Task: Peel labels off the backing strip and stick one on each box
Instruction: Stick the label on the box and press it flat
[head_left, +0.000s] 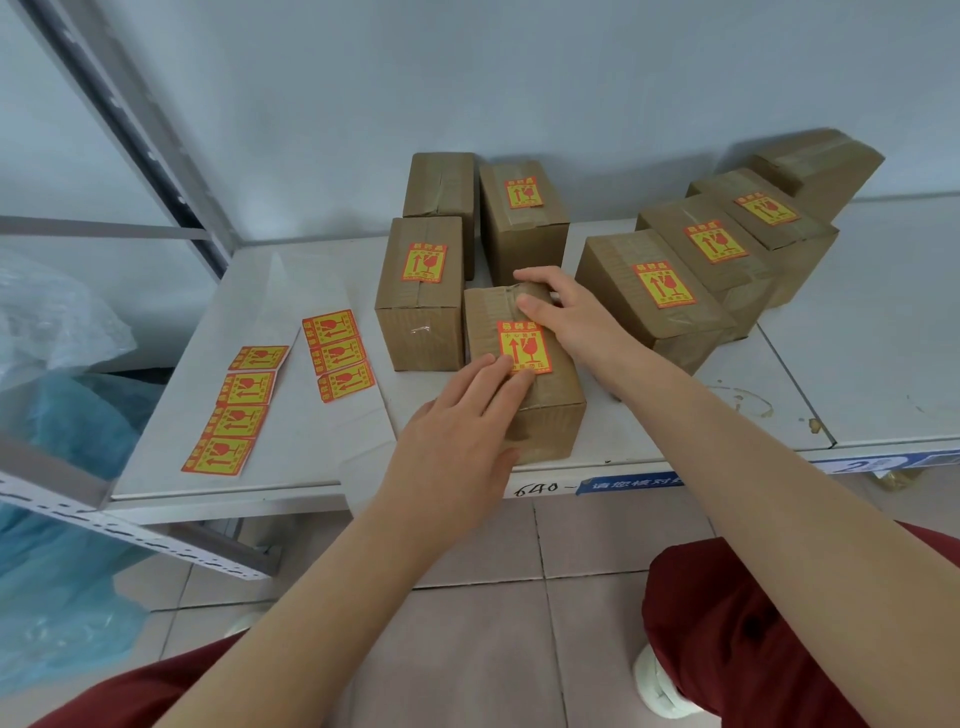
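Box (553, 410) of taped cardboard, rectangular label (524, 345) under flat left hand (457, 431)

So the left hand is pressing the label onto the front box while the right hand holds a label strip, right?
Not quite: the head view shows the right hand resting on the far end of the front box, not holding a label strip. The left hand does press the label.
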